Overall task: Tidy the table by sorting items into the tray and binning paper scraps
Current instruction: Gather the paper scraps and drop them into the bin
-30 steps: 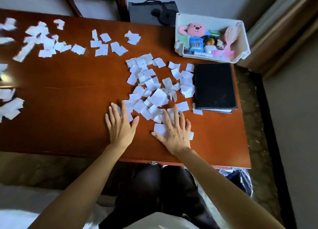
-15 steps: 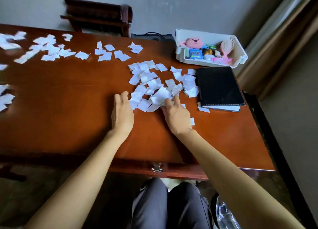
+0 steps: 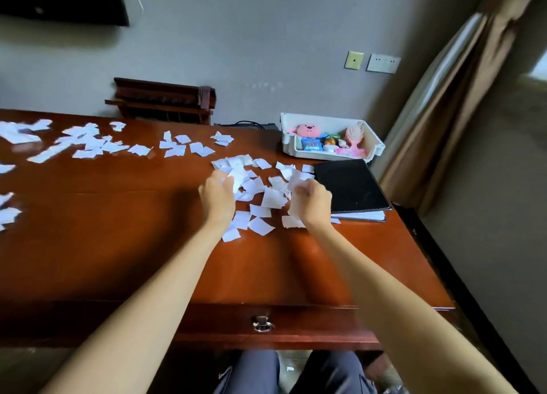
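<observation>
Reddish wood fills the room's near side: a long table (image 3: 118, 230) against a grey wall. The step in hand looks like gathering the paper scraps (image 3: 260, 198) for the bin. They are small white torn squares, thin and flat, some curling at the edges, heaped toward the table's right end, with more strewn along its far edge and left end. The left hand (image 3: 217, 198) and the right hand (image 3: 310, 202) are both curled around bunches of scraps, lifted off the wood. Next, I'd judge, the handfuls must be squeezed tight and carried to a bin, which I cannot see. Just right of the heap lies a black folder (image 3: 352, 186). Beyond it, at the far right corner, sits the white tray (image 3: 328, 155), already holding toys and a pink brush.
</observation>
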Tool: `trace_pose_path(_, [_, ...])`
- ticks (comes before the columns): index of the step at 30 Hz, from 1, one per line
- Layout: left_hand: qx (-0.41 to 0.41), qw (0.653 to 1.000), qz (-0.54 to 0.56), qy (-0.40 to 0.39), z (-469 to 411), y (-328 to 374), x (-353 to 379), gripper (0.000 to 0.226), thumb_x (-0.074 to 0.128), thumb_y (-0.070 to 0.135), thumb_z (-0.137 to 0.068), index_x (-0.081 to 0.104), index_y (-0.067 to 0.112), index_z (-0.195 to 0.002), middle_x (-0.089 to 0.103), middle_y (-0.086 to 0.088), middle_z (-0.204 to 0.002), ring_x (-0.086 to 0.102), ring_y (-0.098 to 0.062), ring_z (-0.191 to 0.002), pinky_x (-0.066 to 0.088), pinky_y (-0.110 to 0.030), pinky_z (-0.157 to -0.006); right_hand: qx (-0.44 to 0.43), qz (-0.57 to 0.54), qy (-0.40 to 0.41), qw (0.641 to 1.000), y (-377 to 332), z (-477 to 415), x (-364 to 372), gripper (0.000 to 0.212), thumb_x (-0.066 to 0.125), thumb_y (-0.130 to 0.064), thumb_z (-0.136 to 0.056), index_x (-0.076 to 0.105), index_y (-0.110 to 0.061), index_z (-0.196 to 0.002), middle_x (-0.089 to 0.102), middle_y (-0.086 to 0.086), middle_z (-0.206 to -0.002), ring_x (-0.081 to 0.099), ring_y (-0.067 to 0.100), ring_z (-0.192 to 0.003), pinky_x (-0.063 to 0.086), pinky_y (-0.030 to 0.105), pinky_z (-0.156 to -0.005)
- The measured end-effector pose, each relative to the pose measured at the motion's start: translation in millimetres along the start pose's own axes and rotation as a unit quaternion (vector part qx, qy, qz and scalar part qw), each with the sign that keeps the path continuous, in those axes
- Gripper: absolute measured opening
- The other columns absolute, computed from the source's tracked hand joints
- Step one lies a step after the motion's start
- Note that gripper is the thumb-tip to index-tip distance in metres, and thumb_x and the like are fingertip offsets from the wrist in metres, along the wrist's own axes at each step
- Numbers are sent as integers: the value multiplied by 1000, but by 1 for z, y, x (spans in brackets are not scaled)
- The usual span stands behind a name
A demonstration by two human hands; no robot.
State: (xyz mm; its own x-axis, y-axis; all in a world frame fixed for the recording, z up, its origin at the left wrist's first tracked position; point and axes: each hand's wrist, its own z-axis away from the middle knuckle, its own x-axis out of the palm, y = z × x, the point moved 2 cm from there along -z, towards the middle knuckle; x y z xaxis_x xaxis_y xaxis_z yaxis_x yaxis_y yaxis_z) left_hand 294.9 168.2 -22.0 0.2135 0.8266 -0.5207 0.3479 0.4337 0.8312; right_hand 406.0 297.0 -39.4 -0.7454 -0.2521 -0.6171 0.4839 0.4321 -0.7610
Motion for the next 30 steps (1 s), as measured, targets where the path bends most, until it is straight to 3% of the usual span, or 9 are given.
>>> trace_pose_path(3, [2,1000,23,5,5,11,5,28,40,12,-97,55,-6,-113,60,-22,-116,50,-34,-113,45,-38,-88,33,-73,33,996,-2,2,-14,22,46,-14,-90,60,1,-79,65,13,-75,61,25,-71,45,28,-61])
trace_pose_path(5, [6,998,55,3,12,24,7,24,41,12,-96,56,-6,-102,59,-21,-101,54,-32,-97,46,-33,-73,30,-126,54,990,-6,4,-29,25,47,-15,-87,48,-4,-64,50,5,-57,44,16,-54,32,25,-50])
trace_pose_path(7, [21,996,84,-19,25,45,10,23,42,12,-96,56,-4,-103,56,-16,-96,50,-23,-88,40,-26,-65,9,-156,68,985,-7,9,-51,22,51,-13,-84,47,-5,-64,47,8,-59,36,13,-54,28,24,-49])
trace_pose_path(11, [55,987,141,-61,63,88,28,24,43,16,-96,55,3,-111,54,-6,-102,48,-13,-91,36,-13,-57,4,-205,125,971,6,16,-101,30,57,-16,-81,44,-10,-55,47,0,-56,37,11,-53,33,19,-49])
trace_pose_path(13, [75,978,172,-90,86,106,46,13,44,17,-96,54,9,-98,52,-4,-92,48,-14,-85,35,-14,-57,9,-214,159,964,23,21,-126,25,59,-20,-77,48,-8,-58,50,5,-60,41,15,-59,37,30,-56])
trace_pose_path(16, [103,965,187,-152,131,132,84,11,45,19,-95,51,13,-89,55,-5,-85,52,-17,-80,37,-19,-55,28,-211,205,955,67,37,-171,32,59,-21,-76,45,6,-66,44,10,-61,37,19,-60,36,36,-54])
trace_pose_path(20, [104,941,205,-249,198,153,145,13,49,17,-89,55,11,-78,58,-8,-75,54,-22,-73,40,-27,-65,64,-184,251,948,134,72,-229,36,53,-24,-79,42,9,-72,42,11,-61,37,22,-58,34,33,-52])
trace_pose_path(25, [83,908,186,-367,287,162,222,15,50,14,-87,53,12,-72,56,-5,-71,52,-23,-70,38,-27,-64,140,-126,276,942,235,118,-276,30,53,-13,-88,41,-3,-62,44,-2,-55,34,5,-49,29,13,-45])
trace_pose_path(30, [44,881,117,-456,352,147,300,11,48,12,-85,55,9,-77,54,-2,-67,52,-25,-71,40,-30,-64,228,-93,273,930,336,154,-288,23,53,-9,-89,51,10,-76,57,7,-66,44,13,-64,34,18,-55])
